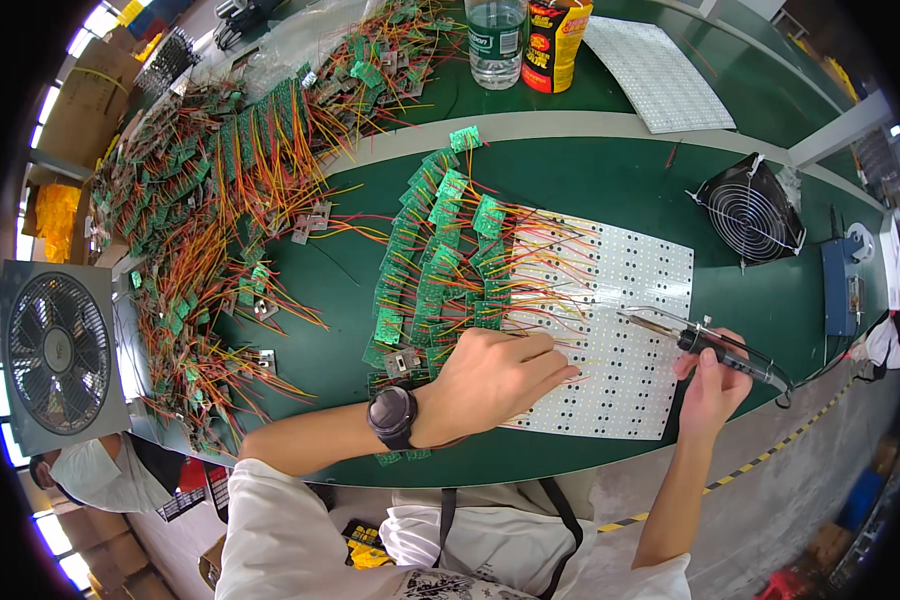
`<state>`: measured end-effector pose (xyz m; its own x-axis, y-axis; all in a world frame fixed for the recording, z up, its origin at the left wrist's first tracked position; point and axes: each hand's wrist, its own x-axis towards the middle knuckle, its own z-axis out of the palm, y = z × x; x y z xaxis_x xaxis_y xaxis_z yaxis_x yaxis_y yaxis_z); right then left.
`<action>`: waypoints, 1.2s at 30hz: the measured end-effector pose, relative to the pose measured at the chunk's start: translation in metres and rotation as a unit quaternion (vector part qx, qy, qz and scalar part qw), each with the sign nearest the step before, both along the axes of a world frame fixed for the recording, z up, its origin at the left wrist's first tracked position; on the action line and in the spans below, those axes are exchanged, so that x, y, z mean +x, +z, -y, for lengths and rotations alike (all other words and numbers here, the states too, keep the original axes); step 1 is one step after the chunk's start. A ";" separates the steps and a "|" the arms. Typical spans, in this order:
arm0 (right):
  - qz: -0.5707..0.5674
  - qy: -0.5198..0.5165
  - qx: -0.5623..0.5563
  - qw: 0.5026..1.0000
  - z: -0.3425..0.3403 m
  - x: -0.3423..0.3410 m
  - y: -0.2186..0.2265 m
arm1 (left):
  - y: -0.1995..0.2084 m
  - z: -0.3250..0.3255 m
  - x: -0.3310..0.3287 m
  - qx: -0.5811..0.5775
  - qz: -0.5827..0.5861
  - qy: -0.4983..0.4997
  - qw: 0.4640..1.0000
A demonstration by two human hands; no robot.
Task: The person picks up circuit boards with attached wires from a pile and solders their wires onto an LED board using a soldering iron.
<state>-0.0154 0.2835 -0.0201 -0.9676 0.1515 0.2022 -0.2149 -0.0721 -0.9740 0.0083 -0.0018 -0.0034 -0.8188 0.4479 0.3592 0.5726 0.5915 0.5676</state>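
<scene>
My left hand (495, 378), with a dark wristwatch (392, 416) on its wrist, reaches over the left part of a white perforated panel (625, 410). Its thumb and fingers are pinched together; whatever lies between them is too small to make out. Red and yellow wires (555, 285) run onto the panel from rows of small green circuit boards (440, 265) stacked along its left side. My right hand (715, 385) is closed round the dark handle of a soldering iron (692, 341). The iron's tip points left, over the panel's right half.
A large heap of wired circuit boards (260, 130) covers the table's left side. At the back stand a water bottle (496, 45), a yellow-black can (555, 45) and another white panel (660, 75). A small fan (748, 212) and blue box (842, 285) stand right; a bigger fan (60, 350) left.
</scene>
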 end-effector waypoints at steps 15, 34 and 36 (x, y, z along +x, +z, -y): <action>0.055 0.080 -0.009 0.995 -0.007 0.009 -0.018 | -0.018 -0.004 -0.002 0.023 -0.003 0.047 0.999; 0.062 0.098 0.019 0.993 -0.010 0.012 -0.020 | -0.020 -0.006 -0.001 0.007 -0.017 0.059 0.998; 0.061 0.096 0.021 0.993 -0.007 0.012 -0.017 | -0.020 -0.006 0.000 -0.001 -0.011 0.055 0.998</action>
